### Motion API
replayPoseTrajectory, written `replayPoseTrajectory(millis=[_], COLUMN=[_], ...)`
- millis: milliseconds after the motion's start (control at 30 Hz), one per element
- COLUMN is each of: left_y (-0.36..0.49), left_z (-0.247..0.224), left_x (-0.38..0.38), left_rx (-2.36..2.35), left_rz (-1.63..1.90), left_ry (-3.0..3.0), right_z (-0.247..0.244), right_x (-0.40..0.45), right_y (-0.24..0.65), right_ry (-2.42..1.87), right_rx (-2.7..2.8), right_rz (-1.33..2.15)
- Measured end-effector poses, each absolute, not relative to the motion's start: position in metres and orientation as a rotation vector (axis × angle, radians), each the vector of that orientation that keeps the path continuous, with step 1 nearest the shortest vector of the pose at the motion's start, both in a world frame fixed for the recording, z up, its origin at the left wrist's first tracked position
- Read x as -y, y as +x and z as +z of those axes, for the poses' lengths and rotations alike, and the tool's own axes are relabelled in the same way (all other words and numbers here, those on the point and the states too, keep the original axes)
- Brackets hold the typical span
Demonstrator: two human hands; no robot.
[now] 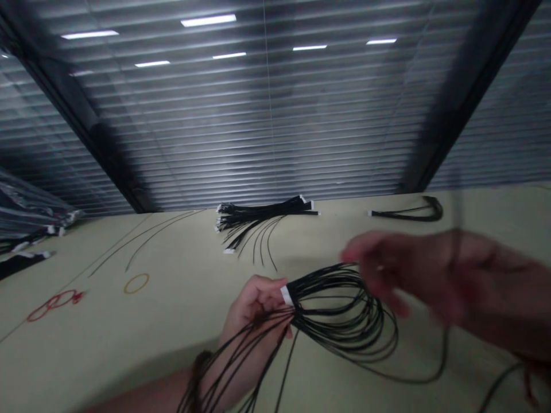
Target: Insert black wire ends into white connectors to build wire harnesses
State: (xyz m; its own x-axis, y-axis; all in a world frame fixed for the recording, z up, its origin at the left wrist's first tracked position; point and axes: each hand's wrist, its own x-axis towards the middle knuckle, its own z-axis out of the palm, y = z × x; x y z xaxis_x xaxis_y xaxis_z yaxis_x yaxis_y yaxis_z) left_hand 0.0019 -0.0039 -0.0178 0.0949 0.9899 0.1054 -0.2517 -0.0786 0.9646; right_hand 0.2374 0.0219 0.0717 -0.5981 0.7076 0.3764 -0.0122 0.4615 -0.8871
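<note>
My left hand is shut on a bundle of thin black wires just behind a white connector end. Long loops of the wires bulge to the right of that hand, and loose ends hang down past my wrist. My right hand is blurred by motion above the loops, to the right. A single wire seems to run near it, but I cannot tell whether it holds anything.
On the pale table lie another black wire bundle, a small coil, thin loose wires, a yellow ring and red rings. Wrapped bundles are piled at the far left.
</note>
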Motion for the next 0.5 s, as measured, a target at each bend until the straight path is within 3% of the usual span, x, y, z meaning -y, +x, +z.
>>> replayPoseTrajectory(millis=[67,267,500], left_y=[0.005,0.006,0.007], left_z=[-0.014,-0.008,-0.009], left_x=[0.006,0.002,0.002], left_rx=[-0.828,-0.688,-0.728], left_rz=[1.261,1.232,1.221], left_ry=[1.125,1.07,1.089], right_z=[0.065,0.044,0.051], right_x=[-0.011,0.005,0.015], right_y=[0.218,0.197,0.199], right_ry=[-0.483,-0.517,-0.611], right_rx=[2.16,2.4,2.388], right_rz=[1.323,0.984,0.907])
